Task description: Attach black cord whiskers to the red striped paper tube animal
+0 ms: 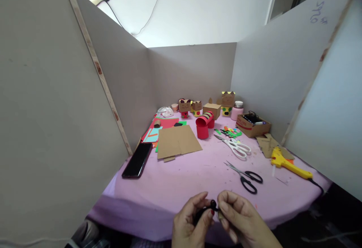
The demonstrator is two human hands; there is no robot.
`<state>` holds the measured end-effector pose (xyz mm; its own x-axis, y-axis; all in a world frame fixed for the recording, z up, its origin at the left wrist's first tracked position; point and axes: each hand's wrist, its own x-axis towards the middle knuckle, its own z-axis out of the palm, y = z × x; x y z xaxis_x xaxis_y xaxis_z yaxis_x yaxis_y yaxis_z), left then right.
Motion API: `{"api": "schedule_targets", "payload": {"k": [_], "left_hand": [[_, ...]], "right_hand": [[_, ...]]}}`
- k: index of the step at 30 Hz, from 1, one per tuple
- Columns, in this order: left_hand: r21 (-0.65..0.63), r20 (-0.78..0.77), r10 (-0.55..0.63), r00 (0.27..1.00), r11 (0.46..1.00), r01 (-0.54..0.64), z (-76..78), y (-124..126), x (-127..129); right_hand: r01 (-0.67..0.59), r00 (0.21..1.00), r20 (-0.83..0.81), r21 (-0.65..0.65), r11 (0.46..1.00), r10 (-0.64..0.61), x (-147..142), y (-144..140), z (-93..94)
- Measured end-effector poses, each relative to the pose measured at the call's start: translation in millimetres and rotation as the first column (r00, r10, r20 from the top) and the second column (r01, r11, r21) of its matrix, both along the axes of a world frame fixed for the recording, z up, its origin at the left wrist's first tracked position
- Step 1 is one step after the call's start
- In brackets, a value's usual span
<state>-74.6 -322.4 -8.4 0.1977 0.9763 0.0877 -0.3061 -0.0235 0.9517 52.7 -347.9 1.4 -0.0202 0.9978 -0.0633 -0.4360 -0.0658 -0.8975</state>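
The left hand (pixel 192 221) is nearly closed, its thumb and fingers pinching a curled black strip (pixel 213 204), part of which runs back into the palm. The right hand (pixel 240 216) is drawn in narrow too, thumb and fingertips gathered at the strip's other end; a small brownish piece (pixel 220 215) shows beneath them, though whether it is joined to the strip I cannot tell. The strip is at the table's near edge, between the two hands. Just beyond them on the pink tablecloth (pixel 192 180) lie black-handled scissors (pixel 245 177), their blades parted, with white-handled scissors (pixel 236 148) farther back. A yellow glue gun (pixel 290 165) rests to the right.
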Motion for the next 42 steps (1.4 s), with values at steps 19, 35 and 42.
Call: {"api": "schedule_targets", "payload": {"k": [19, 35, 42], "left_hand": [[-0.147, -0.01, -0.153, 0.988, 0.978, 0.15, 0.9, 6, 1], [-0.384, 0.297, -0.189, 0.936, 0.874, 0.299, 6.5, 8, 3], [-0.429, 0.38, -0.164, 0.91, 0.841, 0.331, 7.2, 8, 5]], "right_hand": [[-0.058, 0.998, -0.041, 0.0, 0.998, 0.058, -4, -2, -3.2], [-0.044, 0.999, -0.028, -0.046, 0.998, 0.043, -6, 1, -7.5], [0.001, 1.0, -0.003, -0.069, 0.998, -0.001, -7, 4, -16.7]]}}
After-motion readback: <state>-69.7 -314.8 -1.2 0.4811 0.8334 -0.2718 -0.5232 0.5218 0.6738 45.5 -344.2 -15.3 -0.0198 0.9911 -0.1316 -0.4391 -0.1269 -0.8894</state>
